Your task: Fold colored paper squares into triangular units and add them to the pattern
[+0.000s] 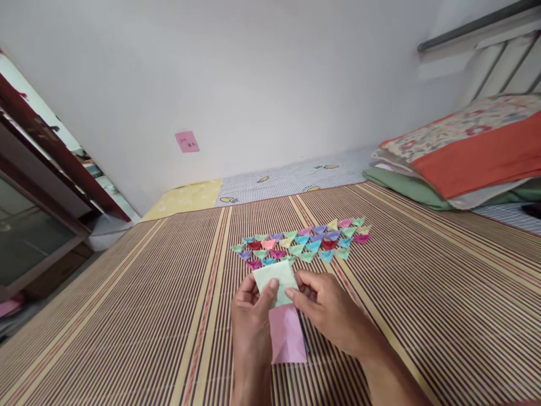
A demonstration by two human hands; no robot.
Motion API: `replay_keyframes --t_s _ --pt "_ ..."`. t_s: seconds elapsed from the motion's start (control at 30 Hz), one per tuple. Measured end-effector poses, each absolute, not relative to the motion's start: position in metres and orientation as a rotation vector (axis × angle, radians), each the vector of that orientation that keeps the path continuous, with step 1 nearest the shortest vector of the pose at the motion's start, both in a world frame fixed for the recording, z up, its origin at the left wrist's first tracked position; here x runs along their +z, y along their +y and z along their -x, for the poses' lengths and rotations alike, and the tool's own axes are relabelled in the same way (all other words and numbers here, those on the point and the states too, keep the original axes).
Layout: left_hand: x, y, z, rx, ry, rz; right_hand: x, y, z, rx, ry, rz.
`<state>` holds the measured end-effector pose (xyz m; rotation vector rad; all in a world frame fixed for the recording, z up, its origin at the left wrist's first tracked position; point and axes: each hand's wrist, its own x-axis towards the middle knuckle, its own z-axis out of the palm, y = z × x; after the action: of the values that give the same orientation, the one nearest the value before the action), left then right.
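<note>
A pale green sheet of paper (276, 275) is held up between my two hands, tilted toward me. My left hand (253, 316) pinches its left side, thumb flat on the front and fingers behind. At the right edge, my right hand (323, 301) grips the sheet between thumb and curled fingers. Below it a pink sheet of paper (288, 335) lies on the mat, with a thin dark edge showing along its right side. Just beyond my hands are rows of small folded paper boats (313, 246) in many colours, the nearest partly covered by the green sheet.
The striped bamboo mat (169, 293) spreads over the bed. Folded bedding (473, 152) in orange, floral and green is piled at the right, below a pipe (477, 25). A pink note (186, 142) sticks to the white wall. A dark red door frame (54, 141) stands at left.
</note>
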<state>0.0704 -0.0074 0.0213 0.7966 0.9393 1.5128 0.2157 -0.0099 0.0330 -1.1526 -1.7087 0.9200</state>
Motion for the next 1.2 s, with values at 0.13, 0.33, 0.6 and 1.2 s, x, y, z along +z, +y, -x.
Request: replay_keyframes --t_s 0.13,0.33,0.6,1.2 --pt "0.017 -0.011 -0.069 1.600 1.027 -0.948 0.033 -0.013 -0.221 0.933 -1.773 1.180" --pt "0.020 -0.016 -0.070 1.648 1.151 -1.056 0.039 -0.014 -0.222 0.926 -1.722 1.089" --pt "0.024 -0.018 -0.077 1.546 1.019 -1.042 0.045 -0.014 -0.219 0.752 -1.597 1.013" --pt "0.027 -0.019 -0.076 1.606 1.041 -1.169 0.048 -0.015 -0.218 0.163 -1.629 0.802"
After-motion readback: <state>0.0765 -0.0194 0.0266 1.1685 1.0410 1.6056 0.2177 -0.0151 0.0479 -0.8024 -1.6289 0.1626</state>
